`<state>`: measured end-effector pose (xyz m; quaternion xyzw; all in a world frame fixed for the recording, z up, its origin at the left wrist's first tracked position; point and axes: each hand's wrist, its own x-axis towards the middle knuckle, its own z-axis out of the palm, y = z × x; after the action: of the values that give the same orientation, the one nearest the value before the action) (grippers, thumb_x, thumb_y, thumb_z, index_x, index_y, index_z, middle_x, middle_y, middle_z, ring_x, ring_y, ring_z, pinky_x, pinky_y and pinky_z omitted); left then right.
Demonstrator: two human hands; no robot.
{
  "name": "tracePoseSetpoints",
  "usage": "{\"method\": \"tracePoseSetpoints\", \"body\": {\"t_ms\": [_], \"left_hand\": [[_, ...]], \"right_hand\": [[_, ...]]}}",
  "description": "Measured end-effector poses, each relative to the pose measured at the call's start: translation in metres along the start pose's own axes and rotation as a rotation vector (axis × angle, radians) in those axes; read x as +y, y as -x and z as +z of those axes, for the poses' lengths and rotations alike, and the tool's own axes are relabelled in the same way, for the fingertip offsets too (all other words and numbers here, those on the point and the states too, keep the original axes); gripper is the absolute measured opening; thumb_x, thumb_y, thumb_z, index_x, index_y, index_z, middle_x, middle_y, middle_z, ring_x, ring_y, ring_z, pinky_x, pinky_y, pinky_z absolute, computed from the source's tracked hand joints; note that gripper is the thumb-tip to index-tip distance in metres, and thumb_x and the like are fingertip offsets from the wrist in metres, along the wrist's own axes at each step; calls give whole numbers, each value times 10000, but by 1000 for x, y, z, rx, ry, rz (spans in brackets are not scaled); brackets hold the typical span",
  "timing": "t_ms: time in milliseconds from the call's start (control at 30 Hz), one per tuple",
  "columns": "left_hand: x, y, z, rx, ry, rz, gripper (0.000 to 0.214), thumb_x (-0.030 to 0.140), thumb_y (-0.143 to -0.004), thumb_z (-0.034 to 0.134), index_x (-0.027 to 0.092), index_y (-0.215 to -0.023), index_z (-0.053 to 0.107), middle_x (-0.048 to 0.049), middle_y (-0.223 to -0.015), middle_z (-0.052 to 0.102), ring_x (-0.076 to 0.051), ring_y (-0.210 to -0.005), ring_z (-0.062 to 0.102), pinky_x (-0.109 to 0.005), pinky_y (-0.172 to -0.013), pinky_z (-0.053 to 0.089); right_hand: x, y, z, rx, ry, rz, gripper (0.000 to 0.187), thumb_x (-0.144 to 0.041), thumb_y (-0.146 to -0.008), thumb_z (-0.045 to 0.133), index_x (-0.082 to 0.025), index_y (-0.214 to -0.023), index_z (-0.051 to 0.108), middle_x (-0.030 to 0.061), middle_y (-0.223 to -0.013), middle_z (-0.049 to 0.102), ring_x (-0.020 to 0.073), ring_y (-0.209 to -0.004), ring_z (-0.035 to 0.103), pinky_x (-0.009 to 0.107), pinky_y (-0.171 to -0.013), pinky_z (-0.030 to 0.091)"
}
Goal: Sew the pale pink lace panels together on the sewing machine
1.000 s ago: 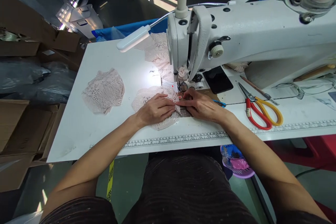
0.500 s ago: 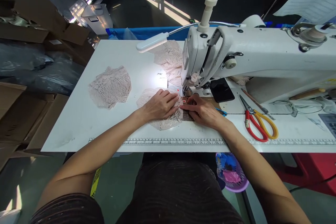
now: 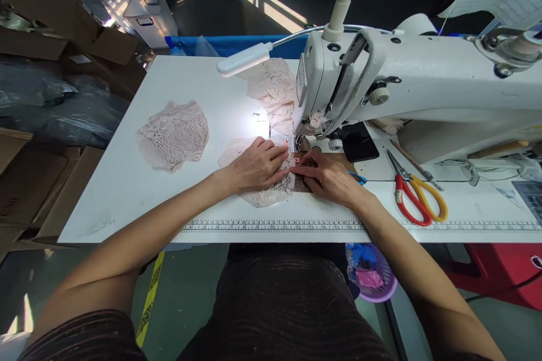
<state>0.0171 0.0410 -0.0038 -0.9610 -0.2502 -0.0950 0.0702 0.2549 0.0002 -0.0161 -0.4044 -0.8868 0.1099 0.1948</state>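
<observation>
Pale pink lace fabric [image 3: 265,196] lies flat on the table, its right edge close to the needle area of the white sewing machine [image 3: 324,76]. My left hand [image 3: 259,164] rests on this lace with the fingers stretched out and pointing right. From the right, my right hand [image 3: 324,176] reaches to the lace's edge, index finger extended and touching it; the other fingers are bent and partly hidden. More lace [image 3: 273,87] lies behind the needle area. A separate lace piece [image 3: 173,135] sits farther left.
Scissors [image 3: 417,192] with red and yellow handles lie to the right, near a black phone-like object [image 3: 359,142]. A ruler strip [image 3: 254,226] runs along the table's front edge. A lamp [image 3: 244,60] overhangs the table. Cardboard boxes [image 3: 63,197] stand left; a purple basket [image 3: 383,287] is below.
The camera view has shifted slightly. Both hands stay in nearly the same place on the lace, and nothing has visibly been picked up or released.
</observation>
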Motion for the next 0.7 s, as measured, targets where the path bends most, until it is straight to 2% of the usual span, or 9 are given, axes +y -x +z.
{"method": "tracePoseSetpoints", "body": {"t_ms": [100,200,433,533,700], "left_hand": [[-3,-5,-6,-93,49,-8,451,416,-1046,322,110,-1228,599,-138,-1312,611,-260,-1022,585,-397,-859,414],[-9,-10,-5,-125,78,26,460,409,-1050,309,108,-1260,586,-141,-1347,592,-253,-1054,599,-375,-866,422],[-17,-16,0,-72,68,72,444,405,-1045,345,120,-1277,593,-131,-1366,595,-248,-1047,626,-383,-864,438],[-16,-15,1,-33,87,85,414,376,-1045,362,132,-1281,600,-125,-1365,603,-248,-1087,622,-408,-921,431],[-12,-10,7,22,137,18,408,365,-1029,404,127,-1305,587,-131,-1413,566,-272,-1194,574,-441,-990,417]], "right_hand": [[0,0,0,2,16,-3,372,-159,-937,449,-246,-1175,721,120,-1087,579,236,-1004,600,365,-762,549],[-1,0,1,5,40,-6,354,-168,-946,455,-242,-1176,714,122,-1080,582,232,-976,598,362,-745,544],[-3,0,1,-3,84,-9,355,-154,-944,460,-214,-1211,685,130,-1076,596,225,-937,590,350,-720,528],[-4,0,0,-8,92,0,352,-162,-950,459,-206,-1224,676,134,-1078,601,225,-932,591,346,-715,526],[-3,-1,1,1,66,5,342,-171,-957,459,-210,-1208,688,130,-1079,602,218,-918,599,352,-729,532]]}}
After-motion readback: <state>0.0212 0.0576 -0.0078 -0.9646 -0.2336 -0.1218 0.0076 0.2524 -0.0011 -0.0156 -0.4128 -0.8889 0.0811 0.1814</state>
